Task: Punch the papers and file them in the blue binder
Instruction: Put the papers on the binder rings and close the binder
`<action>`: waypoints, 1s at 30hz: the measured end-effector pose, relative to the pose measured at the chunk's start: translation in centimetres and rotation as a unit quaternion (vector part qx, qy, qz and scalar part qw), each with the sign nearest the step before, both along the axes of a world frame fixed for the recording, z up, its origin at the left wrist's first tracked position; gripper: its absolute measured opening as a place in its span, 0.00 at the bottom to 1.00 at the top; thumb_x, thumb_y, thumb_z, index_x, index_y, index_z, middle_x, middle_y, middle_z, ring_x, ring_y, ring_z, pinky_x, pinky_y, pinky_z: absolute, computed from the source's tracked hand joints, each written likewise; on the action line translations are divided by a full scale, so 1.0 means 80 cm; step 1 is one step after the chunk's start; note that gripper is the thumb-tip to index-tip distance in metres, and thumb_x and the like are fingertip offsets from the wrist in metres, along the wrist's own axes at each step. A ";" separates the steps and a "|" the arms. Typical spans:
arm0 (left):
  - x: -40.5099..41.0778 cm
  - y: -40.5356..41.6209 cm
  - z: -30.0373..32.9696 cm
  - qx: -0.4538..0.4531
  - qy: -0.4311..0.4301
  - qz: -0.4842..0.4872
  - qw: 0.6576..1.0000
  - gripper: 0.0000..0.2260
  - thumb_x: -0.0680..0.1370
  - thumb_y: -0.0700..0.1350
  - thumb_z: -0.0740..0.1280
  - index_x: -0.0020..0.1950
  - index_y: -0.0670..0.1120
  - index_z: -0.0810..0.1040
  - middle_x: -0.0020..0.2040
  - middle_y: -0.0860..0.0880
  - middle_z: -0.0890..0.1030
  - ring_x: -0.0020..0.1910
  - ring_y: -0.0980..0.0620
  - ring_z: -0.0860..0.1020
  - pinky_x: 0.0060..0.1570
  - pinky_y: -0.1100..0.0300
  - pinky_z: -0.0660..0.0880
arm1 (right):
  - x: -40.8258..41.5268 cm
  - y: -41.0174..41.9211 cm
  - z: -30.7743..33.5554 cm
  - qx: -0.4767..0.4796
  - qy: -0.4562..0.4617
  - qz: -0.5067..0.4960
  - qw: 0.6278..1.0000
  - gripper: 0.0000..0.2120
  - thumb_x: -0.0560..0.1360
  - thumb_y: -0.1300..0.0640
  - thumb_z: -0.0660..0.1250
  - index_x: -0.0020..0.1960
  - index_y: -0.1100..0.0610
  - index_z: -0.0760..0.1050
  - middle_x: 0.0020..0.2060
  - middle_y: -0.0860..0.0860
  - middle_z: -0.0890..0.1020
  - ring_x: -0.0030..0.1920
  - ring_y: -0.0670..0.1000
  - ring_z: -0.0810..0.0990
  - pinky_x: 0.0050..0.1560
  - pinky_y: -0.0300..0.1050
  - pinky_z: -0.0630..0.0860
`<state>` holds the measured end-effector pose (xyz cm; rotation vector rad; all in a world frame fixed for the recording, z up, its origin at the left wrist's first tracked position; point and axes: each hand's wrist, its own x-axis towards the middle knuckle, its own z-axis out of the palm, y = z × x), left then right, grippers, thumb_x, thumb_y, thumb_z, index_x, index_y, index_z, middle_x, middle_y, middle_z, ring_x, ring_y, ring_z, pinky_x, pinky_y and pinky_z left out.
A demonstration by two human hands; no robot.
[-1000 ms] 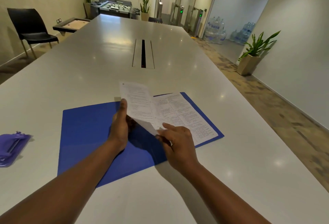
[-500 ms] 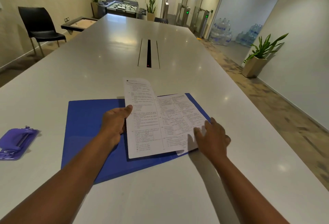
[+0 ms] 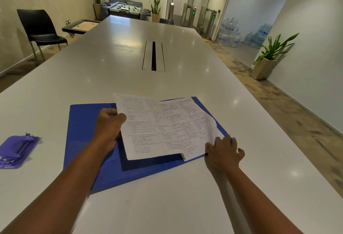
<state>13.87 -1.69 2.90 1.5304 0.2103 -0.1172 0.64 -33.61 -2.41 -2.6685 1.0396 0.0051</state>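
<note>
On the open flat blue plastic binder (image 3: 89, 140) the loose printed white sheet (image 3: 146, 131) now lies flat — your left hand (image 3: 109, 127) grips its edge, right hand (image 3: 222, 152) lies flat, released, on the stack's corner — filing's nearly done.

Long white table (image 3: 185, 51) with open blue binder (image 3: 83, 122) and purple punch (image 3: 15, 150)

The papers (image 3: 167, 127) carry dense printed text in columns with small tables, but the print is too small and blurred to read any word or number. Green lit signs show on the gates (image 3: 194, 13) at the far end; their shape cannot be made out. Blue labels on the water bottles (image 3: 229, 29) are illegible.
</note>
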 end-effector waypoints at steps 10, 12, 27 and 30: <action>-0.002 -0.001 0.013 0.063 -0.057 -0.040 0.996 0.17 0.79 0.30 0.64 0.62 0.48 0.81 0.53 0.49 0.83 0.37 0.56 0.79 0.28 0.69 0.75 | 0.010 0.038 0.082 0.445 -0.408 -0.072 0.794 0.35 0.79 0.61 0.72 0.80 0.50 0.60 0.54 0.49 0.85 0.52 0.49 0.85 0.58 0.50 0.80; 0.000 -0.003 0.012 0.052 -0.053 -0.050 0.996 0.14 0.79 0.32 0.64 0.55 0.48 0.83 0.53 0.47 0.84 0.38 0.56 0.80 0.33 0.66 0.76 | 0.008 0.052 0.093 0.432 -0.403 0.008 0.807 0.29 0.79 0.61 0.71 0.76 0.48 0.66 0.53 0.47 0.87 0.51 0.48 0.87 0.56 0.50 0.84; -0.006 -0.015 0.034 -0.066 -0.005 -0.034 0.997 0.21 0.80 0.60 0.67 0.46 0.42 0.85 0.42 0.44 0.87 0.41 0.44 0.86 0.43 0.50 0.82 | 0.005 0.143 0.095 0.134 -0.279 0.370 0.876 0.16 0.83 0.47 0.62 0.51 0.54 0.85 0.46 0.49 0.86 0.43 0.48 0.79 0.42 0.48 0.77; -0.006 -0.011 0.035 -0.070 0.008 -0.017 0.997 0.14 0.80 0.53 0.69 0.47 0.43 0.85 0.46 0.43 0.88 0.46 0.41 0.86 0.51 0.44 0.81 | 0.010 0.151 0.088 0.097 -0.288 0.385 0.871 0.12 0.80 0.48 0.68 0.56 0.52 0.87 0.52 0.46 0.88 0.50 0.47 0.81 0.48 0.43 0.77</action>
